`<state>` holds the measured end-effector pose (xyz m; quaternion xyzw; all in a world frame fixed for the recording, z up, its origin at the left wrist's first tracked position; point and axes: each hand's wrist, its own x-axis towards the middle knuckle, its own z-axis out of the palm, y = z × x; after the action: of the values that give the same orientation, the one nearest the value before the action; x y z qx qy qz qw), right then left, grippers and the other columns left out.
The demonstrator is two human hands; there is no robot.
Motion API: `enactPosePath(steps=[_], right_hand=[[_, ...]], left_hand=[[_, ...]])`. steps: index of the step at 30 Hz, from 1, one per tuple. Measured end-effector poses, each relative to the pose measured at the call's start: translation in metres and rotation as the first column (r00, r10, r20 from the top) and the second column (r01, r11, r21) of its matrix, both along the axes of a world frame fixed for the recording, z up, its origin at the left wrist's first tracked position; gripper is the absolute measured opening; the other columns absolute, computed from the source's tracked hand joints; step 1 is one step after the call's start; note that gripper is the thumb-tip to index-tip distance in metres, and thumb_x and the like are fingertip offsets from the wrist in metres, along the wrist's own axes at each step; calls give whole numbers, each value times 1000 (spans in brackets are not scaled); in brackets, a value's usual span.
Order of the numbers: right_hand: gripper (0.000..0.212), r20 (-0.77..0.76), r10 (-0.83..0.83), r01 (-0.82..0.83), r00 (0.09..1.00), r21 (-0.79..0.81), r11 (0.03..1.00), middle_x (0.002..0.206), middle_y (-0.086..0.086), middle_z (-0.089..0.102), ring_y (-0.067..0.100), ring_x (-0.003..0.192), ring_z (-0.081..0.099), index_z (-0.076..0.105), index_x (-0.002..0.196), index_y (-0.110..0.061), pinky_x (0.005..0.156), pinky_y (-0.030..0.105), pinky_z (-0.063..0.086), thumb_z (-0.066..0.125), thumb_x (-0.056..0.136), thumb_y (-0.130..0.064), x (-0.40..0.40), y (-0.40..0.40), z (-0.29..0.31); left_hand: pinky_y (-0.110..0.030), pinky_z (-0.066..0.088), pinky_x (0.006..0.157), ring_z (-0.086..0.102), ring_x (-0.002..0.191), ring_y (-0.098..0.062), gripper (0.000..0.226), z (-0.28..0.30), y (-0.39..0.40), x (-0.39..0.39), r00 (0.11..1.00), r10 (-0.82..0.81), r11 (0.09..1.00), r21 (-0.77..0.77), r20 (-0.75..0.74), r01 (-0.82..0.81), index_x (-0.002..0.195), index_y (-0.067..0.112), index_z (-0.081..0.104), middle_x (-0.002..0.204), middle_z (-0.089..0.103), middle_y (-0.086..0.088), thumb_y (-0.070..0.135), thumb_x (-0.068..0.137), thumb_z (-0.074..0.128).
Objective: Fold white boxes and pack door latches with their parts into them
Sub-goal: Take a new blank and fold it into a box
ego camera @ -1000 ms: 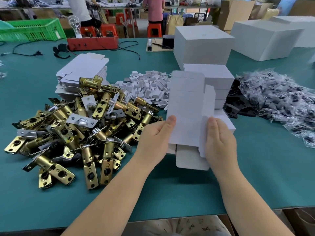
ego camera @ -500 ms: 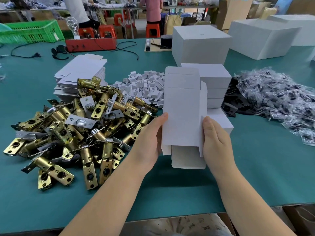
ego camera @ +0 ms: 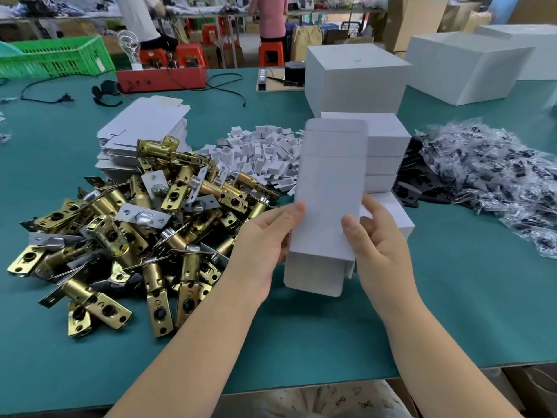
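1. The bench point(ego camera: 452, 312) was covered in teal-green matting and filled most of the view; its near edge ran along the bottom.
2. Both hands held a white box point(ego camera: 328, 200) upright above the bench, just right of centre. The left hand point(ego camera: 265, 245) gripped its left edge with the thumb on the front face; the right hand point(ego camera: 376, 245) gripped the right edge the same way. A flap hung open at the box's lower end.
3. At 9 o'clock from the box lay a heap of brass door latches point(ego camera: 126, 236), tangled with silver plates.
4. At 11 o'clock, behind the latches, sat a stack of flat box blanks point(ego camera: 147, 125); beside it, at 12 o'clock, a pile of small white card pieces point(ego camera: 265, 152).
5. Just behind the held box stood a stack of folded white boxes point(ego camera: 385, 152), and beyond that a large white carton point(ego camera: 355, 76).
6. At 2 o'clock lay a spread of clear bags with dark parts point(ego camera: 494, 176).
7. Far across the bench were a red tray point(ego camera: 162, 78), a green crate point(ego camera: 57, 58) and black cables point(ego camera: 223, 82). Beyond, two people sat at another bench among orange stools point(ego camera: 271, 52) and brown cartons point(ego camera: 413, 22).
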<state>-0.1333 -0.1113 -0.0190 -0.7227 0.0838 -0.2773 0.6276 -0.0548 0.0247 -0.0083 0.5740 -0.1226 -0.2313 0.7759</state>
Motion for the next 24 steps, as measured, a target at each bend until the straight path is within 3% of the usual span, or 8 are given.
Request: enactPosePath(steps=[4,7,11,16,18,20,22,24], right_hand=[[55,15,173,-173,985,-30,984,107,-23,63,8,75,62,38,122,-71,71,18,51,60,74,-56,-4,1,0],[57,1,261,-261,965,-37,965,122,-14,58,23,82,61,42,123,-69,81,29,54,62,72,-57,-7,0,1],[65,68,321,-325,945,52,944,111,-9,65,16,81,64,42,132,-56,72,26,53,70,74,-47,-7,-4,2],[88,143,315,-336,938,166,927,119,-7,66,14,94,64,40,138,-42,80,30,54,75,62,-69,-3,-7,4],[91,153,354,-377,923,168,911,122,-6,64,15,96,64,37,140,-42,81,31,54,79,62,-63,-3,-8,5],[89,136,360,-378,923,146,914,119,-6,65,20,92,63,39,137,-48,79,33,55,83,60,-57,-4,-8,5],[85,119,320,-333,940,115,936,109,-8,68,16,79,60,42,133,-52,72,28,54,86,60,-46,-5,-7,5],[78,138,287,-301,948,98,949,100,-12,70,4,65,60,42,130,-46,63,17,51,80,63,-30,-5,-6,4]], left_hand=[[-33,61,70,72,95,-13,56,1,1,5,997,82,994,-72,-7,-83,128,31,58,107,75,7,38,73,69],[-33,60,76,71,101,-16,49,3,5,8,998,65,992,-105,-10,-66,127,31,61,112,74,3,35,78,66],[-35,58,79,67,108,-19,42,9,18,17,984,-169,965,-195,49,176,132,30,59,121,70,-2,38,90,61],[-38,56,87,65,109,-22,93,10,30,20,895,-418,872,-206,157,444,150,29,37,125,66,-3,27,71,86],[-55,48,99,59,117,-30,104,10,29,19,905,-383,894,-173,184,414,150,31,36,128,64,-6,37,62,91],[-66,40,100,55,122,-36,115,9,26,16,923,-319,930,-116,214,348,151,33,32,129,63,-8,47,55,92],[-48,52,92,60,121,-28,109,9,22,13,917,-283,945,-83,280,317,149,40,31,127,67,-3,47,57,90],[-32,55,85,65,115,-21,92,10,21,11,909,-261,954,-58,325,295,140,46,43,121,70,-2,44,60,89]])
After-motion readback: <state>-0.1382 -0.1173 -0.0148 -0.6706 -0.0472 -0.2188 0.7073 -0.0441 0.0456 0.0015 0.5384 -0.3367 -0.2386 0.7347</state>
